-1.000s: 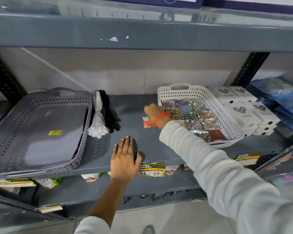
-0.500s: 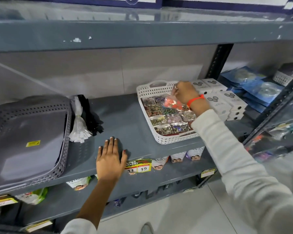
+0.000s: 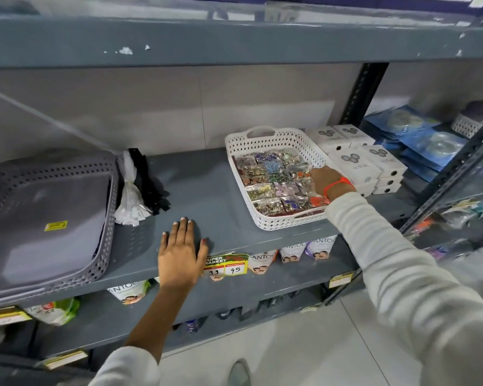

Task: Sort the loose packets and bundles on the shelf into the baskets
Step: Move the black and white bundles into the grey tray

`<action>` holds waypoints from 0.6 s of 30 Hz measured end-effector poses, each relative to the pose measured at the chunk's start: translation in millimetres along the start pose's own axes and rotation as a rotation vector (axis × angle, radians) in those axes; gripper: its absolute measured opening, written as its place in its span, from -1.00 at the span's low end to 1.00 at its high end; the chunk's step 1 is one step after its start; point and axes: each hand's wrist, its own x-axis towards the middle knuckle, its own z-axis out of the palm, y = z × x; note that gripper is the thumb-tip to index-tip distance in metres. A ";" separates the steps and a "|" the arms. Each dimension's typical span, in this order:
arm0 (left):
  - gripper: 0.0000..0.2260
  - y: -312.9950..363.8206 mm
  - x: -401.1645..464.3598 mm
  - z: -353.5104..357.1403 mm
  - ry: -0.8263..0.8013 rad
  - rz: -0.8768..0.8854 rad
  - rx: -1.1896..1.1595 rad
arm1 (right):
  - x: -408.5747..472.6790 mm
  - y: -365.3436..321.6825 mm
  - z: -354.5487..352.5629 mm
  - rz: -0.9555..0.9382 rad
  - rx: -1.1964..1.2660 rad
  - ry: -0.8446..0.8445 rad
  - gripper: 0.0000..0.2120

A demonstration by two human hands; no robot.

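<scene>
Grey metal shelf, painted, chipped along the upper board's front edge. On it, 2 baskets.

Grey basket: biggest, perforated plastic w/ round holes, rounded corners, sits at the left end tilted over the shelf front; 1 small yellow sticker on its base, print too small to read.

White basket: plastic, diamond-pattern cut-outs, 1 handle slot at the back wall. Inside, approx. a dozen clear packets of small shiny bits in gold, blue, green, purple and copper, laid flat in rows; exact count can't be told. 1 orange-red packet lies at the near right corner, just below the right wrist.

White boxes: stacked right of the white basket, touching it; at least 6 visible, card, three-circle logo, lettering too blurred to read surely.

Blue packets: flat pile further right, shiny film.

2 bundles between the baskets, by the grey one: white bundle, fringed at the bottom, and black bundle behind it.

Price tag on the shelf edge: "SUPER MARKET", "45".

Left hand: flat, palm down on the shelf front, fingers spread, grasping nothing. Right hand: orange band at wrist, reaching into the white basket over the packets; fingers hidden, so can't tell if it grips anything.
</scene>
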 end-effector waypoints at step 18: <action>-0.59 -24.9 86.0 -69.2 0.209 -0.348 -0.353 | -95.5 -197.0 69.8 -0.542 0.164 -0.063 -0.55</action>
